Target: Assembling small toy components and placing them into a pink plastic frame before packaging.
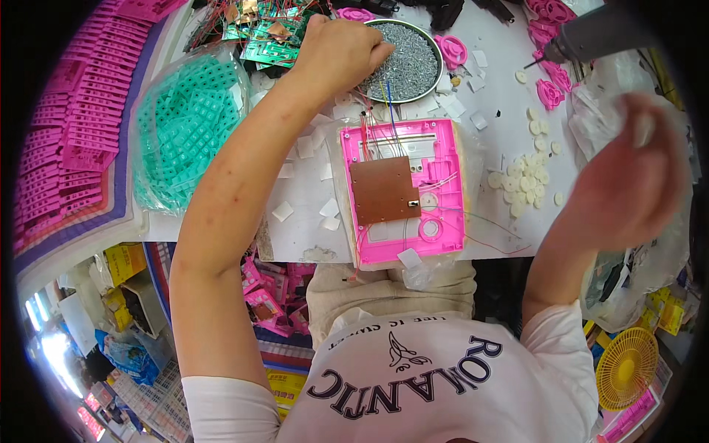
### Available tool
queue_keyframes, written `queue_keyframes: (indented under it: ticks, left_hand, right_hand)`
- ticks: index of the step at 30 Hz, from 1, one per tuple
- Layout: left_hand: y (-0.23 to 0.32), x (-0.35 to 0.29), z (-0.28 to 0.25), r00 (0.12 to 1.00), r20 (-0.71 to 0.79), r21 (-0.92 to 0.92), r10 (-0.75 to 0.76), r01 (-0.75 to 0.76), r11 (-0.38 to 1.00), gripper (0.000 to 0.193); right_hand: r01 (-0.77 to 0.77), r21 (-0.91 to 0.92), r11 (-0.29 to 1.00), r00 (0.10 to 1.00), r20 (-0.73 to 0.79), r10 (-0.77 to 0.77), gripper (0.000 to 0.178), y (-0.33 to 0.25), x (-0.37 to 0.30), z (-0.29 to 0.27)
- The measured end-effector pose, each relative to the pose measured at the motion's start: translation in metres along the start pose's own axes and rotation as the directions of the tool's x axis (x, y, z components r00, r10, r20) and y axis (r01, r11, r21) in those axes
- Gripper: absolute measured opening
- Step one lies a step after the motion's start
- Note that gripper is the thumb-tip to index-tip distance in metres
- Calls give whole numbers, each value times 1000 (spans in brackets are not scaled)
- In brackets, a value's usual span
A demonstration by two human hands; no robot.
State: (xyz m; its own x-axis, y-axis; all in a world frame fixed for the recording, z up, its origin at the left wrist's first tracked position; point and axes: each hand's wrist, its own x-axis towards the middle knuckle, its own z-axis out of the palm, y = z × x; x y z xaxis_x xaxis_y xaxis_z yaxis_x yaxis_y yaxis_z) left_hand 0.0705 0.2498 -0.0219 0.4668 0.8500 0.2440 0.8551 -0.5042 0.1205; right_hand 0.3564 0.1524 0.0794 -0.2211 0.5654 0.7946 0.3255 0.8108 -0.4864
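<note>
My left hand (336, 55) is at the left rim of a round dish (441, 70) full of small grey screws (406, 63). Its fingers are pinched together, and whatever is between them is hidden. On the right, my right hand (635, 177) is smeared by motion, so its fingers cannot be read. A dark electric screwdriver (598, 37) points its thin bit leftward, above that hand and apart from it. In front of me lies a pink plastic housing (454, 196), with a brown circuit board (384, 192) in it and thin coloured wires running out.
A clear bag of teal plastic parts (192, 122) lies left of my forearm, beside stacked pink pieces (81, 88). Green circuit boards (273, 48) are heaped behind. Cream discs (526, 177) and pink rings (450, 50) are scattered rightward. A yellow fan (628, 368) stands lower right.
</note>
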Motion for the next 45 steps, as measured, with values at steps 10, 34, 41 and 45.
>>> queue_keyframes:
  ticks: [10,34,41,45]
  left_hand:
    - [34,-59,-58,983,-184,-255,-20,-28,967,12]
    - [109,-132,-66,988,-151,-570,-20,-71,819,23]
    - [-1,-32,-22,991,-92,41,-98,102,994,19]
    - [-2,-17,-8,993,-57,-13,-102,101,995,18]
  right_hand:
    - [-534,650,540,842,467,270,54,47,66,32]
    - [-500,757,420,864,405,298,34,-63,-12,69]
    - [-455,795,401,891,408,201,34,-41,-5,68]
    - [-443,784,436,895,413,166,34,-34,-11,59]
